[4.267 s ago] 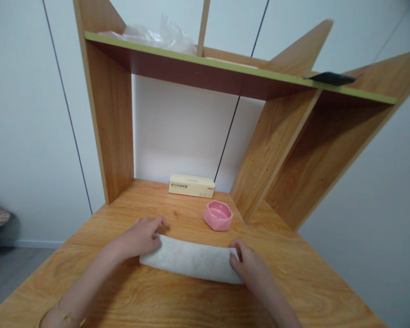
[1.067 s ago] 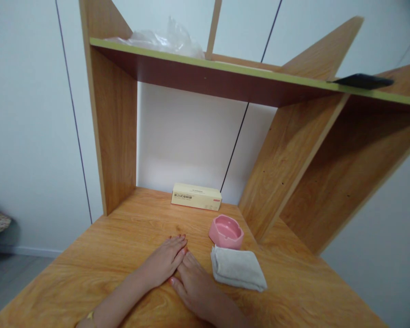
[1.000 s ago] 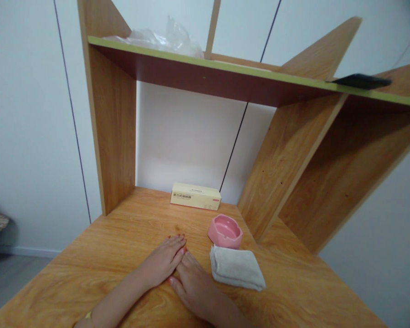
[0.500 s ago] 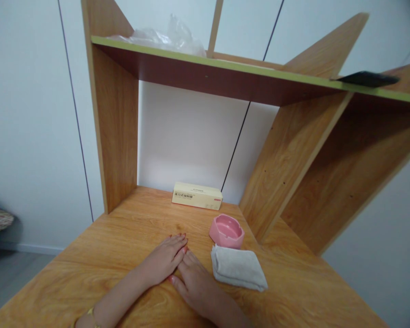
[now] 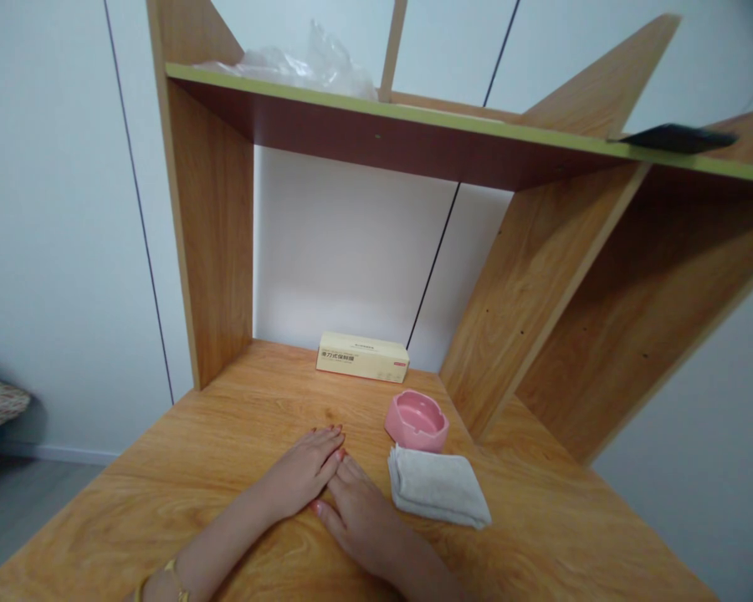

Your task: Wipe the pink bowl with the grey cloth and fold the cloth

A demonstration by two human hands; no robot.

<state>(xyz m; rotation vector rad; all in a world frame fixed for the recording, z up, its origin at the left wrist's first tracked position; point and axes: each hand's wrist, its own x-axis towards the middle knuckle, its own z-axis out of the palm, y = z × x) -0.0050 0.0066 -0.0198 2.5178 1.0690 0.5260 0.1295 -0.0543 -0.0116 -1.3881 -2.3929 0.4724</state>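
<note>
My left hand (image 5: pixel 301 472) lies flat on the wooden desk (image 5: pixel 276 410), fingers stretched out and holding nothing. Beside it, my right hand (image 5: pixel 357 506) also rests palm down with its fingers extended; its fingertips touch the left hand. To the right of my right hand lies a folded light grey cloth (image 5: pixel 439 487). Just behind the cloth, a pink ashtray (image 5: pixel 417 422) with notched rim stands on the desk. Farther back, against the wall, is a long cream cling film box (image 5: pixel 362 358) with dark lettering.
A shelf (image 5: pixel 376 138) with a green edge spans above the desk, holding a clear plastic bag (image 5: pixel 314 71) and a flat black object (image 5: pixel 681 139). Upright wooden panels stand at the left (image 5: pixel 210 226) and right (image 5: pixel 540 293). Patterned fabric (image 5: pixel 0 405) shows at the far left.
The camera view has shifted very slightly. Both hands and the things on the desk stay in the same places.
</note>
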